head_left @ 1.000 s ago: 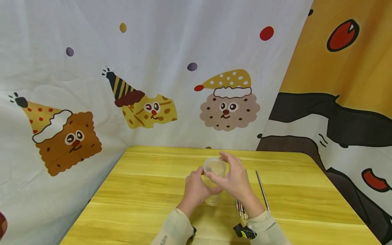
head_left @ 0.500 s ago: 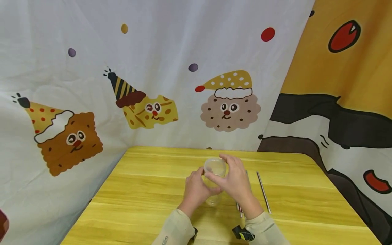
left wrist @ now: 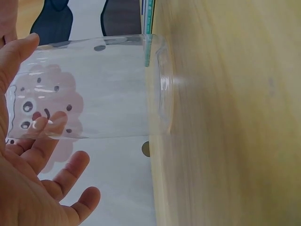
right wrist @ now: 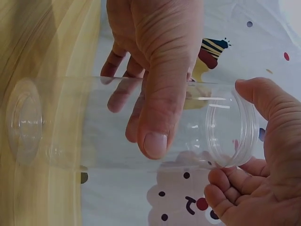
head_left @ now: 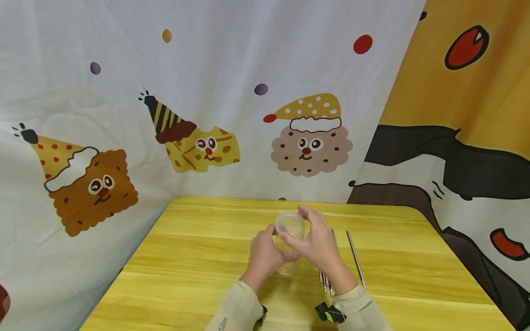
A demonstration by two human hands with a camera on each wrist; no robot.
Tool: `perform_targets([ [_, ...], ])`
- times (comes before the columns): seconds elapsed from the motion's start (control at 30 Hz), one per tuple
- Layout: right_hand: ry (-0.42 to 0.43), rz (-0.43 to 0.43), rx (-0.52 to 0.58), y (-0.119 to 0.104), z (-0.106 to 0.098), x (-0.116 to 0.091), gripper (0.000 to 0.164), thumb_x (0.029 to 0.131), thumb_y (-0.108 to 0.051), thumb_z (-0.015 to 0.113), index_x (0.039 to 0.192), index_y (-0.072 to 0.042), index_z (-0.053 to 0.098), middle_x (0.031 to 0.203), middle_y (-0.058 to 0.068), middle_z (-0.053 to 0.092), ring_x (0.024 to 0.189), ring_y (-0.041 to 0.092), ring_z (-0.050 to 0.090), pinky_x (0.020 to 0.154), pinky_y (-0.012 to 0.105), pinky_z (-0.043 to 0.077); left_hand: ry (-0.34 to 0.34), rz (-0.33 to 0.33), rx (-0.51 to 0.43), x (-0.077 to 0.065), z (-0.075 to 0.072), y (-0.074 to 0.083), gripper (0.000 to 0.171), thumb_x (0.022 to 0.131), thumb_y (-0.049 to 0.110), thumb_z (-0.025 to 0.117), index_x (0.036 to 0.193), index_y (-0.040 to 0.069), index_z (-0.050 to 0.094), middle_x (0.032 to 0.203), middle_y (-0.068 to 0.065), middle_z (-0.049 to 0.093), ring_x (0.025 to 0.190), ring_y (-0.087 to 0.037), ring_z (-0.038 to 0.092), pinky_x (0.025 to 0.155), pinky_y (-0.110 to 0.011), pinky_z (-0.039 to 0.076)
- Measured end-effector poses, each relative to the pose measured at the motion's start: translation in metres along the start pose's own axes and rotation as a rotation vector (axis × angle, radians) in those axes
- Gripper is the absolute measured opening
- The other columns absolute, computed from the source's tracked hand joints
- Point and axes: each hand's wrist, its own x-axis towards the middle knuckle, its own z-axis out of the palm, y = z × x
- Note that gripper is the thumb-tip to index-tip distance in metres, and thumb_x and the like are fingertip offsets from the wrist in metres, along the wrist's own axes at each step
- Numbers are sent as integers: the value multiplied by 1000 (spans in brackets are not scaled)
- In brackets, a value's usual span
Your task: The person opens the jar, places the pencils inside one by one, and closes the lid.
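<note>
A clear plastic jar [head_left: 287, 269] stands upright, its base down at the wooden tabletop. My left hand [head_left: 266, 255] grips the jar's body, the thumb on the near side and the fingers behind; the right wrist view shows that thumb [right wrist: 157, 127] lying across the clear wall. Up at the jar's ribbed top end [right wrist: 230, 127], my right hand [head_left: 318, 243] holds the rim between thumb and fingers. Through the see-through wall in the left wrist view, the jar [left wrist: 113, 94] shows nothing inside.
Several slim pencil-like sticks [head_left: 325, 281] lie right of the jar, partly hidden by the right forearm. One dark stick [head_left: 356, 258] lies apart, further right. A printed cloth [head_left: 223, 59] hangs behind the yellow wooden table [head_left: 186, 276].
</note>
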Motion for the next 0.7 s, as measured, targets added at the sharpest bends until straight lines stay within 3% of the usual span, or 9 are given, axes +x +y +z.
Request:
perform_targets([
  [0.2,-1,-31,-6,3,-1,-1,77,84,-33,91,146,0,60,134,19,70,122,36,66,96,60,57,-5,-11,8,0,0,1,88,68,51,100,140,15,64,132,-6,73,127,-35,63,116,-64,38],
  [0.4,31,-38,-60,1,1,-2,81,82,-42,94,143,0,63,133,18,72,120,35,68,88,55,59,-4,-2,-14,1,1,0,86,68,46,101,140,15,64,131,-5,73,127,-35,63,117,-65,35],
  [0.7,-53,-33,101,8,-3,1,76,85,-26,92,147,0,56,140,18,67,127,36,65,102,60,55,-19,-48,-8,0,1,1,89,68,49,101,142,18,63,135,-4,71,131,-39,59,115,-68,40],
])
